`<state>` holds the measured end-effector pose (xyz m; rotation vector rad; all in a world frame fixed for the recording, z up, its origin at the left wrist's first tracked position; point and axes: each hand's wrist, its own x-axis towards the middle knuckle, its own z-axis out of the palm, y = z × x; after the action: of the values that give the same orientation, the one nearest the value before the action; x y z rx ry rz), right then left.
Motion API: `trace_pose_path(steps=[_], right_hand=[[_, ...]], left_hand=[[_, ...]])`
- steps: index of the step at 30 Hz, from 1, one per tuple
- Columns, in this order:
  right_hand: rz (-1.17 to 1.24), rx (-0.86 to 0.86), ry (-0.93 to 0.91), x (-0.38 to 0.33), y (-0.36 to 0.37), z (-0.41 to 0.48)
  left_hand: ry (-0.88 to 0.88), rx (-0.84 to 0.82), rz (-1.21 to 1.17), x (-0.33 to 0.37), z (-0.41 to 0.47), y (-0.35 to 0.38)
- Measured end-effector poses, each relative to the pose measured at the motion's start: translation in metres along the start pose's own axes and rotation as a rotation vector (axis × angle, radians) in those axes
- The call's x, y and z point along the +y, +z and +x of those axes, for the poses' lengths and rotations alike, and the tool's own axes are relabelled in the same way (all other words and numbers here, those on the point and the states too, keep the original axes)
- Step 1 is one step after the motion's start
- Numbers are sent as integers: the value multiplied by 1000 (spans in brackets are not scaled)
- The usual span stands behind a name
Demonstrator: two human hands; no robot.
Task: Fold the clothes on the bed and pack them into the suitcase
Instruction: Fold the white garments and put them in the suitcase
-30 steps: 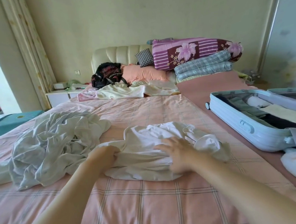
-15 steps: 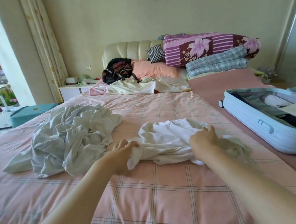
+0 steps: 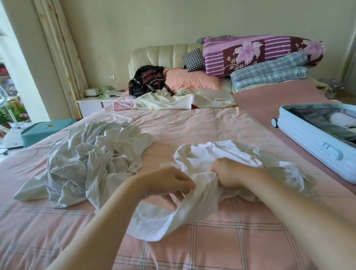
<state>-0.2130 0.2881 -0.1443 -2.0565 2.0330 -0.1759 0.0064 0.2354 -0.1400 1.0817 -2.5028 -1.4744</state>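
The left hand (image 3: 172, 181) has its fingers curled and pinches a fold of a white garment (image 3: 199, 207) between thumb and fingertips, and the right hand (image 3: 228, 175), just beside it, is bunched into a fist around another handful of the same cloth. Between and below the two hands the garment hangs in a loose, open loop whose lower edge rests on the pink checked sheet of the bed (image 3: 202, 251); the rest of it lies crumpled on the sheet behind and to the right of the right wrist. To the left, close to the garment, a larger heap of pale grey-white clothes (image 3: 90, 162) sprawls unfolded across the sheet. On the right side of the bed an open light-blue suitcase (image 3: 321, 152) lies on a mauve cover (image 3: 275, 98), well apart from the hands, with grey folded clothes (image 3: 317, 121) and a white roll (image 3: 344, 120) inside. At the head of the bed a rumpled cream blanket (image 3: 170, 100) is spread in front of a black backpack (image 3: 146, 80) and a peach pillow (image 3: 190, 80); a checked cushion (image 3: 194, 59) leans on the padded headboard (image 3: 163, 55), and a purple floral quilt (image 3: 251, 51) sits on a folded blue plaid blanket (image 3: 269, 71). A white nightstand (image 3: 93, 105) and a teal box (image 3: 44, 131) stand beyond the bed's left edge, near the curtain (image 3: 59, 48).
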Motion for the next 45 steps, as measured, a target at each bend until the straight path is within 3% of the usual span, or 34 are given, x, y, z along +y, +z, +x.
trace_pose_path(steps=[5,7,9,11,14,15,18,20,22,25,29,32,36,37,39,41,43,45], right_hand=[[-577,-250,361,63,-21,-15],[-514,-328,549,81,-24,-21],[-261,-317,630,85,-29,-24],[-50,-152,553,76,-32,-29],[-227,234,190,59,-23,-19],[-197,276,105,53,-14,-14],[-308,32,60,48,13,-3],[-424,89,48,57,18,2],[-391,236,26,71,13,4],[-181,421,16,78,0,-8],[215,561,157,70,-19,-17],[709,570,244,68,-44,-28],[1322,448,115,89,-67,-54],[1304,402,122,100,-71,-56],[945,392,166,111,-75,-65],[595,485,210,126,-72,-67],[323,544,320,137,-68,-73],[-28,442,461,151,-63,-75]], left_hand=[[-100,412,497,-38,33,-14],[-77,496,539,-43,46,-13],[-42,485,580,-42,63,-11],[-6,429,662,-40,83,-8],[58,365,754,-37,111,1],[60,362,778,-37,120,6],[48,398,815,-35,139,11],[125,457,761,-26,139,10],[165,569,520,-14,126,3],[189,783,196,9,99,-10],[249,881,43,43,71,-20],[301,847,67,62,50,-23],[302,627,120,88,20,-28],[262,523,207,92,16,-29],[142,363,480,95,21,-30],[44,369,684,91,39,-23],[3,450,739,87,60,-12],[9,415,685,83,80,0]])
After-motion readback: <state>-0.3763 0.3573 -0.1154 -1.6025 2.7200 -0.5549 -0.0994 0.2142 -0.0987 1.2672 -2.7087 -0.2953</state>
